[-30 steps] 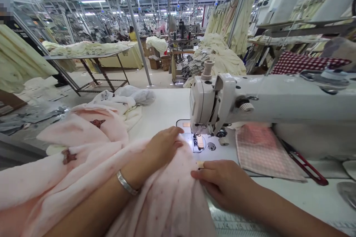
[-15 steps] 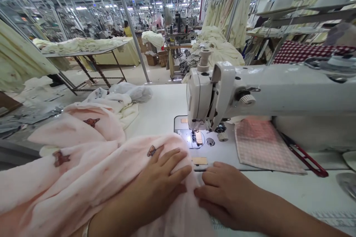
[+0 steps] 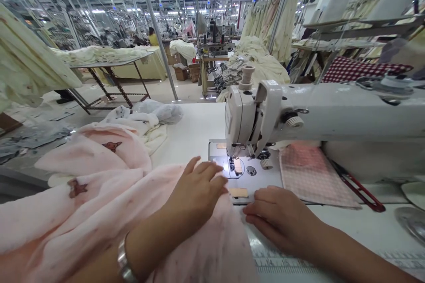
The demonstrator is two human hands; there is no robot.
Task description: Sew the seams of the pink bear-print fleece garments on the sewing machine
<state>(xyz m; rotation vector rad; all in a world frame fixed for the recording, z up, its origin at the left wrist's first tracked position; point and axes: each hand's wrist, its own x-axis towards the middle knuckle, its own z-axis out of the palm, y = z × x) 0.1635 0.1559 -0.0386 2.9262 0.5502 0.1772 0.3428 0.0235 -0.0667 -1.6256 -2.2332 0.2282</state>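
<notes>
A soft pink fabric (image 3: 126,203) with small brown animal prints lies in folds over the left and front of the sewing table. Above its right edge is my left hand (image 3: 199,190), with fingers spread and a silver bracelet on the wrist. Just right of that fabric edge, my right hand (image 3: 282,216) is low over the table with its fingers curled together; whatever may be inside them is hidden. Beyond both hands stands a white sewing machine (image 3: 318,106), its lit presser foot (image 3: 232,166) bare of the pink fabric.
A pink checked cloth (image 3: 315,177) and red-handled scissors (image 3: 361,188) lie under the machine arm. A printed ruler (image 3: 275,265) runs along the front edge. Crumpled clear plastic (image 3: 169,112) sits at the back left. Behind are a fabric-laden table (image 3: 109,68) and hanging cream garments (image 3: 265,22).
My left hand has lifted off the fabric, its fingers rising. The fabric's far right corner has dropped flatter and nearer. My right hand has shifted slightly right, away from the fabric edge.
</notes>
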